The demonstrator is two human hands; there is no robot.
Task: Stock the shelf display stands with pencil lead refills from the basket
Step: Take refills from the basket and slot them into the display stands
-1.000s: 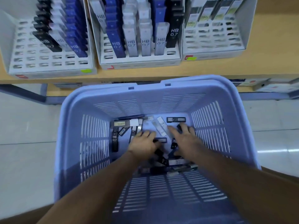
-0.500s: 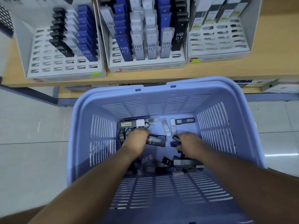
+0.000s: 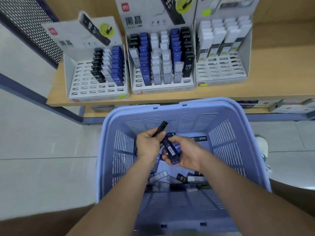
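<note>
Gripping one black refill [image 3: 160, 128], left hand [image 3: 148, 147]; right hand [image 3: 186, 155], two blue refills [image 3: 171, 151]

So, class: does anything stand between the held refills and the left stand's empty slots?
Nothing visible does. The left hand and right hand hold refills above the basket; the left stand's front slots lie open beyond its rim.
</note>
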